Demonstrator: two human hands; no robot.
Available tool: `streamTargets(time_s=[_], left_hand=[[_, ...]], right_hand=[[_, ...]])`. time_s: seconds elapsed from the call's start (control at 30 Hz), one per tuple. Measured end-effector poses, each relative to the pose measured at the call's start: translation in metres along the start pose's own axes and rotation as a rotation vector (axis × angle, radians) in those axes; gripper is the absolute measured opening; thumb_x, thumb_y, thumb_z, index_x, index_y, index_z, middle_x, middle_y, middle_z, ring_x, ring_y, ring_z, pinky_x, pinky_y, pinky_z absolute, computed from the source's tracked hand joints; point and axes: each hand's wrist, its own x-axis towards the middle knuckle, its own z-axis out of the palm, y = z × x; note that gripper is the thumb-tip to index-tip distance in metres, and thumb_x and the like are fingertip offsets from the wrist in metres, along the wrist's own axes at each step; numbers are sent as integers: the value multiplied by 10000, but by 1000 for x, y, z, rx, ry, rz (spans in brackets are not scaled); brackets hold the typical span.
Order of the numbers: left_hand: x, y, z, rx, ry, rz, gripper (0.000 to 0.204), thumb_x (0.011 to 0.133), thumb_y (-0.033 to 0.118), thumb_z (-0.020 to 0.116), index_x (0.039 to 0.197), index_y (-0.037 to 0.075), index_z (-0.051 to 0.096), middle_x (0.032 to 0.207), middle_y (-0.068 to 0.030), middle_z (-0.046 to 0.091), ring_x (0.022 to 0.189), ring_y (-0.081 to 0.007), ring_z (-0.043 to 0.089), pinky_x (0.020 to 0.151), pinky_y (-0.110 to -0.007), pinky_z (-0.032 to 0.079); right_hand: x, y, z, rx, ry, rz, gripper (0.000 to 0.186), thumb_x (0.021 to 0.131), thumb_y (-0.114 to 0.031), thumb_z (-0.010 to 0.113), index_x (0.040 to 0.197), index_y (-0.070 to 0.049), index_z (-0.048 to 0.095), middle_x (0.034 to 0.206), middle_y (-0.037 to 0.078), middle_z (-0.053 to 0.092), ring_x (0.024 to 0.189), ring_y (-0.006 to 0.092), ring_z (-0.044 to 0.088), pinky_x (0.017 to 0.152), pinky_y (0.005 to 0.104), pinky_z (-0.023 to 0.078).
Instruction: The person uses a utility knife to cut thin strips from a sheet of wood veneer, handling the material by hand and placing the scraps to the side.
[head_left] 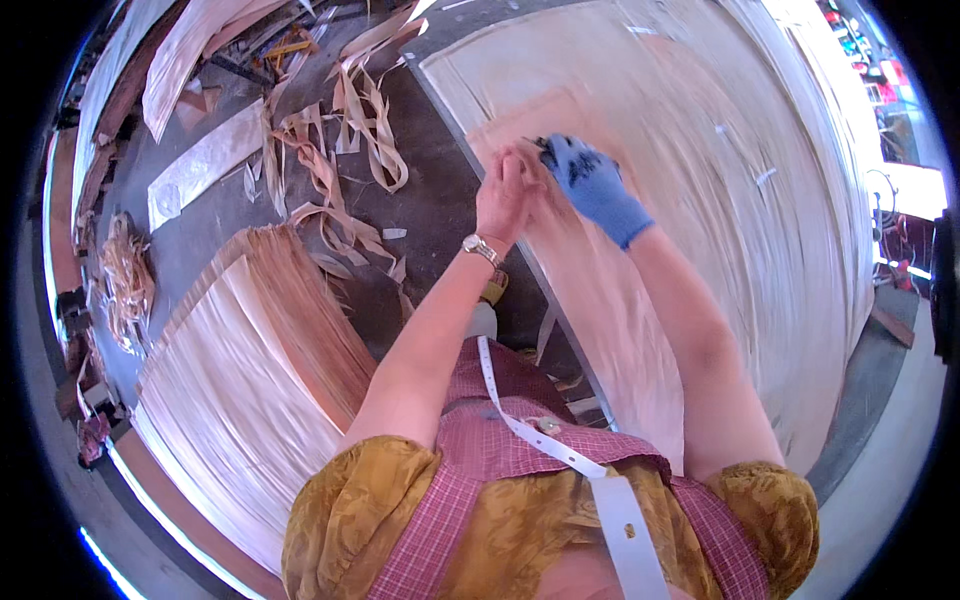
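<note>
The left hand (514, 188), bare, has its fingers bent in at the near edge of a thin pinkish wood sheet (600, 305); whether they pinch it or only press on it, I cannot tell. The right hand (590, 182), in a blue glove, lies just beside it, fingertips turned toward the left hand; its grip is hidden too. The sheet lies on a wide pale stack of sheets (730, 200), along the side nearest the person's body.

The step in hand looks like working the edge of this top sheet with both hands. The next move seems to call for a light, even hold, as so thin a sheet could split.

Farther out on the left, torn wood strips (380, 150) litter the dark floor (430, 225), and a second stack of wood (240, 365) fans out near the left forearm.
</note>
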Motion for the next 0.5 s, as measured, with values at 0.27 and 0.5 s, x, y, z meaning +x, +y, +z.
streamTargets(time_s=[0.27,0.5], left_hand=[[17,1,-28,392,311,72,864,530,402,843,1229,96,437,1162,-111,510,1156,-328,449,1042,-477,271],[52,10,-45,620,-101,146,1091,523,482,837,1413,127,315,1185,-108,524,1142,-268,501,1050,-453,282]], right_hand=[[90,-19,31,-282,-411,-369,308,839,-225,606,1130,-125,589,1064,91,646,971,276,655,752,443,546],[88,-13,32,-515,-525,-483,267,807,-203,627,1058,-112,615,972,131,675,881,289,672,698,425,537]])
